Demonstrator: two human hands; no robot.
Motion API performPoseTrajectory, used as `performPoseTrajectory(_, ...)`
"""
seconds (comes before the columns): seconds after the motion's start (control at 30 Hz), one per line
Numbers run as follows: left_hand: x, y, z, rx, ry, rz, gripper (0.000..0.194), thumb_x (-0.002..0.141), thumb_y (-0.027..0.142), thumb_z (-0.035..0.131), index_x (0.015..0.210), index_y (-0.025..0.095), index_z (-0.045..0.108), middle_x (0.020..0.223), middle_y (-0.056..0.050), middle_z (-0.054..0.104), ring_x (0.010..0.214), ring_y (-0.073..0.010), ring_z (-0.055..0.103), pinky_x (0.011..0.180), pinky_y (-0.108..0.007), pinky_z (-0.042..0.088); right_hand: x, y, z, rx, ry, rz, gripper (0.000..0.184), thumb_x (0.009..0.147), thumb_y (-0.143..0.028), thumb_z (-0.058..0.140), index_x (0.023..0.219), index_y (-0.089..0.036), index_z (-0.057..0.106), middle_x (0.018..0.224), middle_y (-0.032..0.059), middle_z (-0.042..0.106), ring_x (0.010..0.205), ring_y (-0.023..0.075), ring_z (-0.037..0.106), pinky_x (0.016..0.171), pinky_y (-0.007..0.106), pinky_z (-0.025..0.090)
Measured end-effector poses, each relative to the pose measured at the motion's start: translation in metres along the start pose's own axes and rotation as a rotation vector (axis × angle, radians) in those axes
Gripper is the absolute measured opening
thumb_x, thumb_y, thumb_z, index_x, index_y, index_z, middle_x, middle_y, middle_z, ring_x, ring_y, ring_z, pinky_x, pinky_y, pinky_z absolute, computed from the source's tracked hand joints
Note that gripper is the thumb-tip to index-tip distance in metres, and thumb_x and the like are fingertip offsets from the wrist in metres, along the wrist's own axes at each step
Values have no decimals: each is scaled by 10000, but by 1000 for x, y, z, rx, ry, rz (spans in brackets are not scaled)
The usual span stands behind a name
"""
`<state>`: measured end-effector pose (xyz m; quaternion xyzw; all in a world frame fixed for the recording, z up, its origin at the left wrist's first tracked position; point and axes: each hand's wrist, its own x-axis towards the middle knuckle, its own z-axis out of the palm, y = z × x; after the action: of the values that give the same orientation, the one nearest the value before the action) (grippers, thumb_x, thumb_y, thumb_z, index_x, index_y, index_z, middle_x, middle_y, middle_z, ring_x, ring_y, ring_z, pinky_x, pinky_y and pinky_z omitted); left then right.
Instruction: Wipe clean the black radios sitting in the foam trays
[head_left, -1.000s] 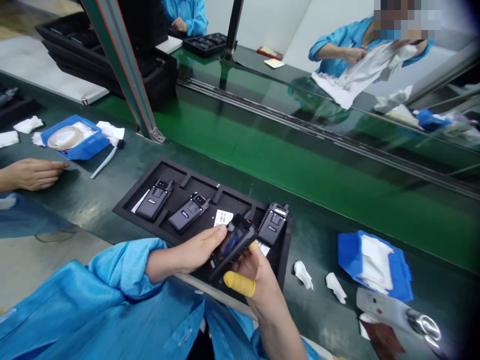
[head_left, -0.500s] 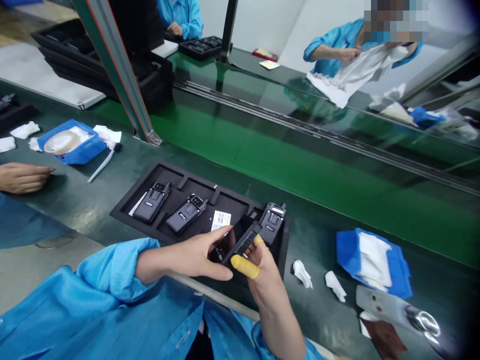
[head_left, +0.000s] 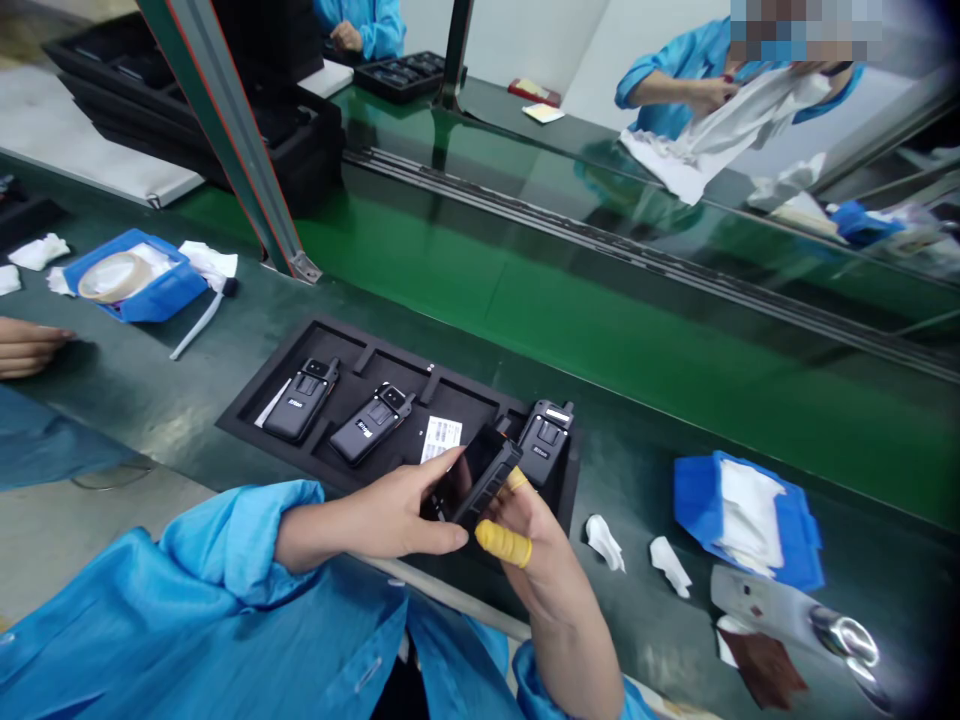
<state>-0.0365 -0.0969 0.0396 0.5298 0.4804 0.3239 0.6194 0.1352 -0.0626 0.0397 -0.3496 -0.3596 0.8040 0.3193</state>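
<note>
Both of my hands hold one black handheld radio [head_left: 480,477] just above the near edge of a black foam tray [head_left: 352,355]. My left hand [head_left: 397,515] pinches its left side between thumb and fingers. From below and the right my right hand [head_left: 525,545] grips it, with yellow finger cots on thumb and forefinger. Three more radios lie in the tray's slots: one at the left [head_left: 300,398], one in the middle [head_left: 373,422], one at the right [head_left: 546,440]. A white barcode label [head_left: 442,438] lies in the open slot beside my fingers.
White wipes [head_left: 606,543] and a blue cloth with white pads [head_left: 742,518] lie right of the tray. A blue bin with a tape roll [head_left: 124,278] sits far left, near another person's hand [head_left: 26,345]. A metal post [head_left: 225,130] stands behind; a green conveyor [head_left: 600,320] runs beyond, with co-workers opposite.
The radio has been turned in my hands from its face side towards its edge and dark back. My left thumb has closed over its lower end. The neighbour's hand has drawn back to the left.
</note>
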Motion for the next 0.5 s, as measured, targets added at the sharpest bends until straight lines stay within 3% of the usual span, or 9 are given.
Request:
performPoseTrajectory(0.13,-1,-3,1,2,63,8,811,749,246,660,1466,164,290,1127,-79,630,970,-241,600,810,-316,488,1,0,3,-17,-36,-9,799,490,-229,877,1211,-300,541,1247,40,600,1201,267,515,1025,432,427)
performPoseTrajectory(0.37,-6,-1,3,-53,58,40,865,706,148,665,1475,218,275,1093,-67,647,1000,-261,605,821,-317,502,-2,12,5,-54,4,-55,670,548,-237,854,1156,-285,577,1125,32,664,1136,253,574,984,430,473)
performPoseTrajectory(0.5,-7,2,2,-51,29,38,902,703,139,664,1488,240,232,1162,-76,622,1030,-269,599,853,-340,496,-6,12,5,-101,11,-59,690,564,-232,847,1189,-284,558,1152,35,657,1140,253,577,996,433,468)
